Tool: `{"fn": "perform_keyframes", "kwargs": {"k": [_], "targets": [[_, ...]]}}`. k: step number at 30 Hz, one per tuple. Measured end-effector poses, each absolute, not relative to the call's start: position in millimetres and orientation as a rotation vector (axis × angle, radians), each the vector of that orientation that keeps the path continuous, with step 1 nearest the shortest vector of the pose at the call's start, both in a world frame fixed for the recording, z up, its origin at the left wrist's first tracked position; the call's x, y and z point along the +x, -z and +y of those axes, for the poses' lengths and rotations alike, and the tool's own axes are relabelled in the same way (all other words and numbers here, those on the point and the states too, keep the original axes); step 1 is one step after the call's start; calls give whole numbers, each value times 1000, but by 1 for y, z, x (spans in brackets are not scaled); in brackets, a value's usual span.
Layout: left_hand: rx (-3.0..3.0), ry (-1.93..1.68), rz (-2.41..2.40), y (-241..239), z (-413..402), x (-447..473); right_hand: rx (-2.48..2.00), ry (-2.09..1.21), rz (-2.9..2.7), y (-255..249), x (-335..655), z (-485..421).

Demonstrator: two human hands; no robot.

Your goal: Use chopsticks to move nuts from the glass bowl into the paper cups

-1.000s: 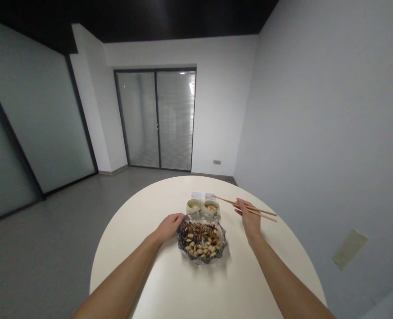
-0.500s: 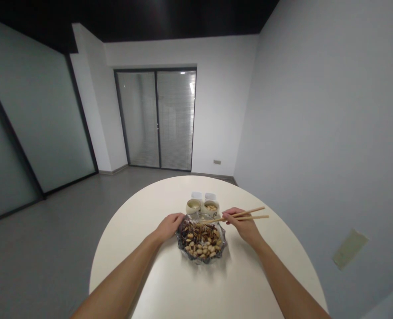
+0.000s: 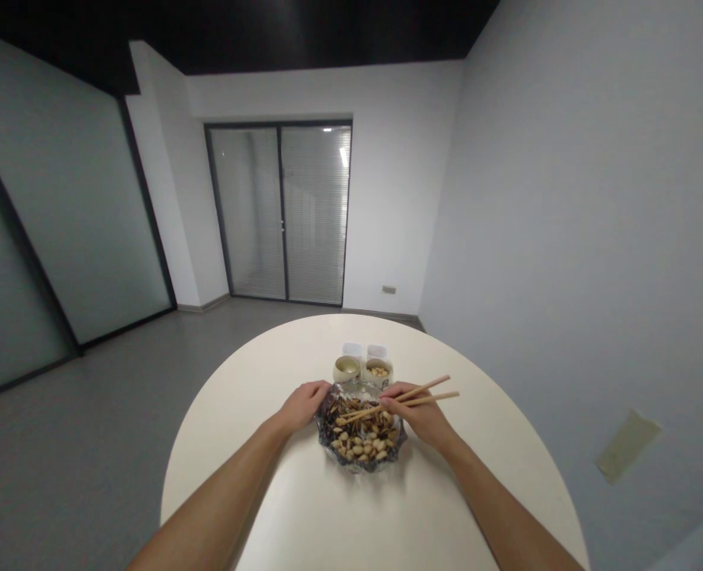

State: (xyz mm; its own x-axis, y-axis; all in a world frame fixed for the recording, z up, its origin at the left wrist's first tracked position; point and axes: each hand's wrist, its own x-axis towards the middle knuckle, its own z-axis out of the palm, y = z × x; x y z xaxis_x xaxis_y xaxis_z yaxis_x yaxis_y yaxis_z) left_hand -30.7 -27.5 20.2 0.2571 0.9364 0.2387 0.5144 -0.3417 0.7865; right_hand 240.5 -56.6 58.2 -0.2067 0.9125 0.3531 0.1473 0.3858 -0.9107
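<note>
A glass bowl of mixed nuts and dark seeds sits in the middle of the round white table. My left hand rests against the bowl's left rim, fingers curled onto it. My right hand grips a pair of wooden chopsticks, whose tips reach down into the bowl's contents. Just behind the bowl stand two small cups: the left cup looks pale inside, the right cup holds some nuts.
Two small white lids or containers lie behind the cups. The table's far edge curves round behind them. A grey wall runs close on the right, and grey floor with glass doors lies beyond on the left.
My right hand has swung the chopsticks from over the right cup leftward and down, so their tips now dip into the glass bowl. My left hand has stayed on the rim.
</note>
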Motion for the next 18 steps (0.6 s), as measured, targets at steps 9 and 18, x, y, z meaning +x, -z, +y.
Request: {"fn": "perform_keyframes", "kwargs": {"k": [9,18], "targets": [[1947,-972,1308,-18,-26,-32,-931,-904,-1722,-54,240,-55],[1956,-958,1308,-20,-28,-30,-894,-932,-1702,-55,245,-54]]}}
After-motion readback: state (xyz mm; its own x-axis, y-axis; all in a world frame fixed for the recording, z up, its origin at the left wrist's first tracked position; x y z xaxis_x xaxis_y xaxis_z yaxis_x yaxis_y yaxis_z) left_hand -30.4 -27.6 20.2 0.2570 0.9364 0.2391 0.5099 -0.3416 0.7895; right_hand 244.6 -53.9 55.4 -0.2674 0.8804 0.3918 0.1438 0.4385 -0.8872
